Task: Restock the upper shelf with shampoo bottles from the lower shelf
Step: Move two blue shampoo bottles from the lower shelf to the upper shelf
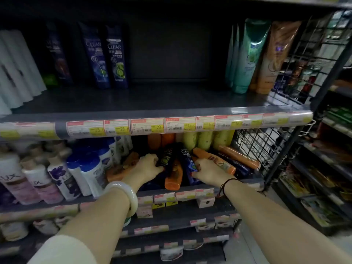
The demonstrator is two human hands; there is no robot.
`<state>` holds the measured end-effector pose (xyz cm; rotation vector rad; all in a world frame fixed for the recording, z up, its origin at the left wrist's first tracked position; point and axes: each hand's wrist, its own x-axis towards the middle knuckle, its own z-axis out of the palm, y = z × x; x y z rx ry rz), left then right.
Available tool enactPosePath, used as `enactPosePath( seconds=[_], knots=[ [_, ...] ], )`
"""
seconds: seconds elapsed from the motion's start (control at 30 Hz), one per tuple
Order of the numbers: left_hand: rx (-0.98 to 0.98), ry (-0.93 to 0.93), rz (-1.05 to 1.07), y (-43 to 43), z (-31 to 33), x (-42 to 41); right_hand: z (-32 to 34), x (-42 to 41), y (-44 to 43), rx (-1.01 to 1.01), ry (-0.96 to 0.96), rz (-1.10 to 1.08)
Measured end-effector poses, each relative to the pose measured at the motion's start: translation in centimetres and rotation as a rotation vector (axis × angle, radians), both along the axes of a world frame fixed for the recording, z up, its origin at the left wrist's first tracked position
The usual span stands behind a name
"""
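Both hands reach into the lower shelf [209, 184]; the left hand [147, 165] curls its fingers around a black shampoo bottle [167, 157] lying in the heap; the right hand [207, 171] closes on a dark blue bottle [187, 159] beside it; orange bottles [173, 177] lie jumbled around them; above, the upper shelf [152, 100] holds two standing blue bottles [106, 56] left of a bare gap

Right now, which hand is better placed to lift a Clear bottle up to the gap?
Probably the right hand: its fingers already curl around the blue Clear bottle, below the upper shelf gap. The left hand only touches the black one.
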<state>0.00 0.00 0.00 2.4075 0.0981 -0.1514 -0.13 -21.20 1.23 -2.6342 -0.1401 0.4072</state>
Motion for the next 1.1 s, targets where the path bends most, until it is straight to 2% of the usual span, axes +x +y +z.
enactPosePath(
  seconds=[0.27,0.43,0.73,1.1],
  knots=[
    [-0.010,0.031,0.071,-0.5,-1.8,1.8,-3.2,2.3,1.0,0.066,-0.004,-0.093],
    [-0.002,0.054,0.087,-0.8,-3.0,2.4,-4.9,3.1,1.1,0.135,-0.011,-0.229],
    [0.000,0.138,0.088,-1.6,-2.4,2.9,-4.8,3.6,1.5,0.144,0.041,-0.278],
    [-0.204,0.228,0.170,-2.5,-1.6,3.0,-4.7,2.9,1.3,0.376,0.109,-0.293]
  ],
)
